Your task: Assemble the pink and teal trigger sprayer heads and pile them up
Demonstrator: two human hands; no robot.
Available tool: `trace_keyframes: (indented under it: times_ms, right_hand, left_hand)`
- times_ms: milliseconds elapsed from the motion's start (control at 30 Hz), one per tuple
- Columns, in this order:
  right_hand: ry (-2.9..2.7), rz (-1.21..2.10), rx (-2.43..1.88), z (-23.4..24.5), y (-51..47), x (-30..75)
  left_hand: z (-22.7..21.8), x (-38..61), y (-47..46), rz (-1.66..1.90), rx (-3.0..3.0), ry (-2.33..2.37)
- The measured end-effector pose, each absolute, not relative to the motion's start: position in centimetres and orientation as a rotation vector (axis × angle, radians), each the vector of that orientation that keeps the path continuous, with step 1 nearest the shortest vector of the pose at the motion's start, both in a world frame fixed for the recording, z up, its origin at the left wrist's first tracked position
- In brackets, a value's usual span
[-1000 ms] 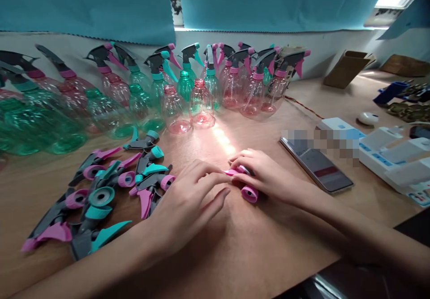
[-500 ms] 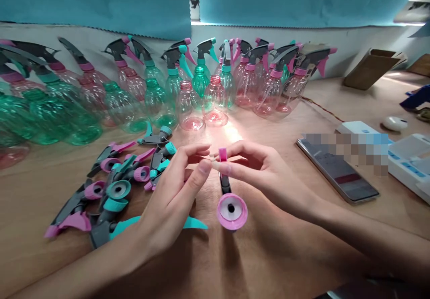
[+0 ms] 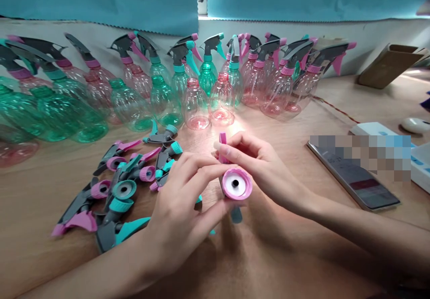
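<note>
A spray trigger head with a pink collar (image 3: 249, 186) is held over the table, the collar's white inside and dark hole facing me. My left hand (image 3: 188, 196) is closed on it, fingers above and thumb below the collar. My right hand (image 3: 265, 166) pinches the pink trigger at the far end between thumb and fingers. Part of the grey body is hidden behind the hands and collar. To the left lies a pile of loose spray heads, among them a grey one with a teal collar (image 3: 125, 188) and one with a pink trigger (image 3: 80, 220).
Clear pink bottles (image 3: 197, 110) and green bottles (image 3: 131, 106) stand along the back, many with spray heads on. A phone (image 3: 356, 178) lies at the right, beside a white box (image 3: 369, 131) and a white rounded object (image 3: 415, 125). A brown carton (image 3: 386, 68) stands behind.
My left hand has moved from the trigger end down to the pink collar and gripped it. The collar has risen slightly. The right hand keeps its hold on the trigger.
</note>
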State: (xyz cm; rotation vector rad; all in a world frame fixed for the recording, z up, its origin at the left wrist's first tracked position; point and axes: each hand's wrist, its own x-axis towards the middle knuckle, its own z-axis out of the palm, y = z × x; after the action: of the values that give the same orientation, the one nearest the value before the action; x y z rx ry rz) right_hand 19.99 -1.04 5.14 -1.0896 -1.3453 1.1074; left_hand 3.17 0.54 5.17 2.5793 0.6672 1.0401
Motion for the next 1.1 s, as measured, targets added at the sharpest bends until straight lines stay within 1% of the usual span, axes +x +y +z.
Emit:
trace_keyframes:
  times_ms: [100,133,200,300,367,433,467,600,700,867,1100]
  right_hand:
    - [-1.557,1.051,-1.189,6.5,-0.4,20.7]
    - [-1.614,0.986,-1.24,7.1,-0.3,21.1]
    - [-1.703,0.745,-1.304,8.3,-0.3,21.9]
    - [-1.997,0.61,-1.33,9.6,-0.9,22.9]
    - [-2.074,0.466,-1.365,9.7,-1.3,23.0]
    - [-2.114,0.417,-1.359,9.5,-1.4,22.8]
    - [-2.136,0.45,-1.33,9.3,-1.4,22.7]
    - [-2.153,0.759,-1.182,9.1,-1.1,22.6]
    - [-2.147,0.898,-1.154,9.4,-0.9,23.1]
    - [-2.195,1.023,-1.139,9.8,-0.8,23.4]
    - [-2.176,1.028,-1.19,9.2,-0.7,22.9]
  left_hand:
    - [5.1,3.0,0.9,1.02,2.573,0.637]
    - [5.0,2.9,1.2,1.018,2.591,0.637]
    - [4.7,2.7,1.6,1.014,2.631,0.648]
    - [4.4,2.4,2.2,0.994,2.661,0.67]
    - [4.4,2.4,2.5,0.997,2.654,0.672]
    - [4.4,2.4,2.6,1.006,2.637,0.657]
    - [4.3,2.4,2.7,1.012,2.625,0.64]
    - [4.2,2.3,2.9,0.952,2.513,0.538]
    - [4.2,2.1,3.1,0.874,2.443,0.488]
    - [4.2,1.8,3.6,0.807,2.476,0.487]
    - [4.2,1.8,3.8,0.65,2.393,0.503]
